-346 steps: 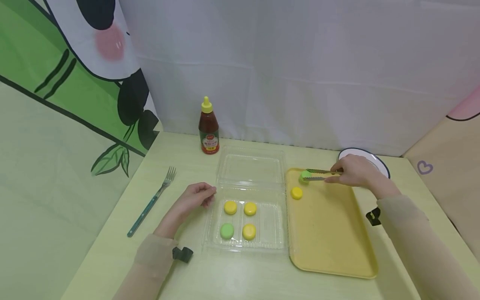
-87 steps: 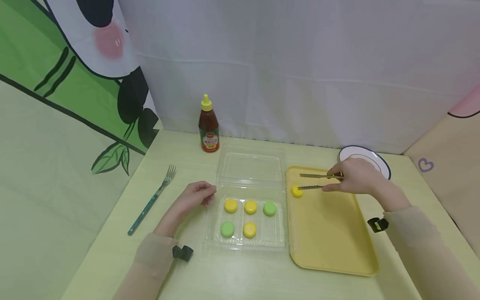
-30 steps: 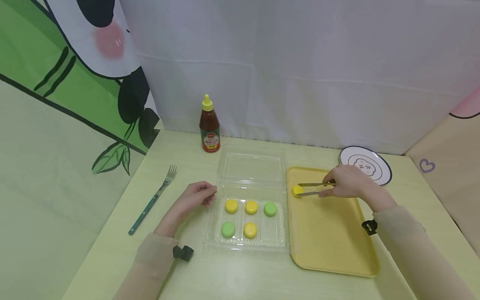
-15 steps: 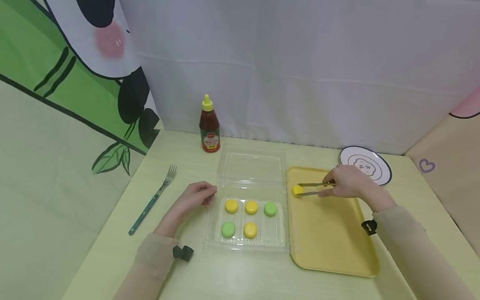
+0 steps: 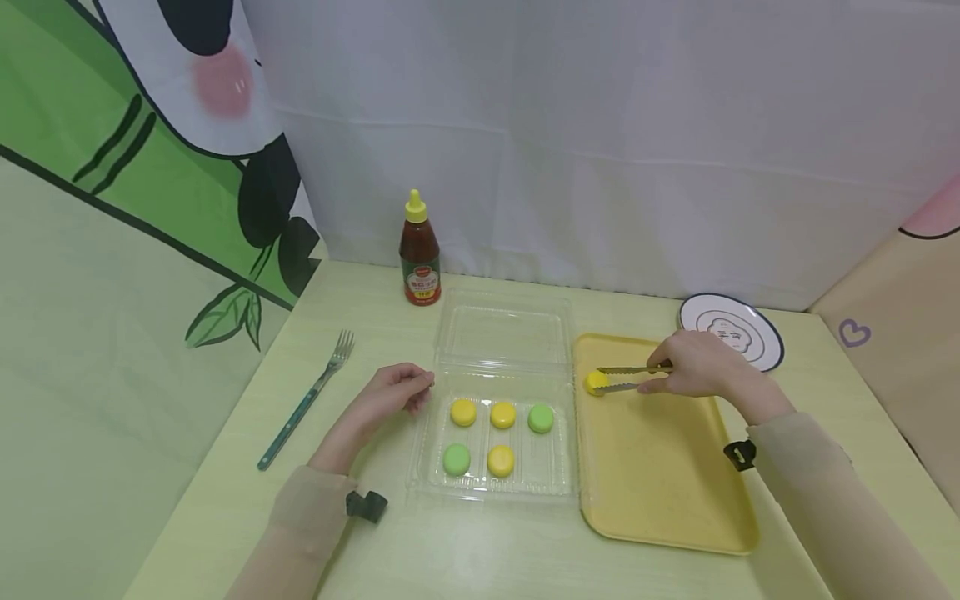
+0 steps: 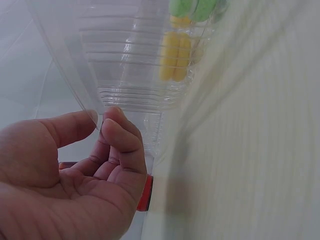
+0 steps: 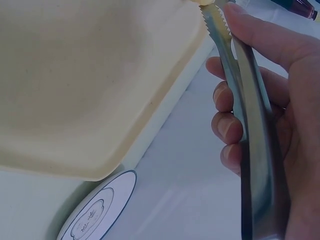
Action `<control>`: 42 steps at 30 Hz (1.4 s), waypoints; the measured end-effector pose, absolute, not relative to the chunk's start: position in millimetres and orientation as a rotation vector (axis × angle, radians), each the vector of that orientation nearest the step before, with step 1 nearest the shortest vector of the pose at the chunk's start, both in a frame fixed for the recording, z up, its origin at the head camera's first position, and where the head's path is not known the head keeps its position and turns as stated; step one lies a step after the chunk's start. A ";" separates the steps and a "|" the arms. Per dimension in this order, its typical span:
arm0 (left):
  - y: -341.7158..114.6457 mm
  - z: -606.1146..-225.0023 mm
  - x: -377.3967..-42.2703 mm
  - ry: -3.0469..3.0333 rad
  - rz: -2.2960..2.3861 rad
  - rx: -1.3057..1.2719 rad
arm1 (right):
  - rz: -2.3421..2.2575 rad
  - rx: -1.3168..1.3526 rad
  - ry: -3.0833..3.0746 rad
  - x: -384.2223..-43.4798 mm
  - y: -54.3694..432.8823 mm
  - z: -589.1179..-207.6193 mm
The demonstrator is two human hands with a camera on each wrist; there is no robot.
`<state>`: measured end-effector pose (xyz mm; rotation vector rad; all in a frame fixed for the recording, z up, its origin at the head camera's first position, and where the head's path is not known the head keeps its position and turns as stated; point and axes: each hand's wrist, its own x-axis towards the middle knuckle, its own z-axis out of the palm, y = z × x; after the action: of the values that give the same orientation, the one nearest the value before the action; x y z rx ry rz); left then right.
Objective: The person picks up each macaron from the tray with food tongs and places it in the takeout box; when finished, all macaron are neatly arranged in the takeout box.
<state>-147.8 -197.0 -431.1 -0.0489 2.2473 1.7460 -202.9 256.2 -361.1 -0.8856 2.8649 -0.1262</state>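
My right hand point(image 5: 697, 364) grips metal tongs point(image 7: 245, 115) above the yellow tray point(image 5: 660, 483). Their serrated tips lie on either side of a yellow macaron point(image 5: 596, 382) near the tray's left edge. At the rim of an opened clear plastic box point(image 5: 491, 379), the thumb and fingers of my left hand point(image 6: 85, 170) pinch the edge. Several macarons sit in the box: yellow ones point(image 5: 501, 460) plus a green one point(image 5: 456, 459) at front left and another green macaron point(image 5: 541, 418) at back right. The front right compartment holds none.
A sauce bottle point(image 5: 420, 254) with a yellow cap stands upright behind the box. A fork point(image 5: 307, 400) with a teal handle lies left of my left hand. Beyond the tray is a white plate point(image 5: 738, 333) with a dark rim, partly behind my right hand.
The green macaron went from the tray into the box's back right compartment. The tongs then came down around the yellow macaron and have barely moved in the last second. My left hand stayed put.
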 end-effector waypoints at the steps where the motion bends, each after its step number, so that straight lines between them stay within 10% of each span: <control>1: -197.1 -431.2 -147.6 2.246 1.748 -0.047 | -0.134 -0.883 2.862 -202.5 256.3 -360.2; 42: -196.9 -433.5 -149.1 2.244 1.738 -0.073 | -0.063 -1.033 2.961 -174.2 258.0 -312.8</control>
<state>-149.1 -196.9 -433.5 -0.0730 2.2445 1.7383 -174.2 258.0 -312.8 -1.0326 2.9610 -0.0634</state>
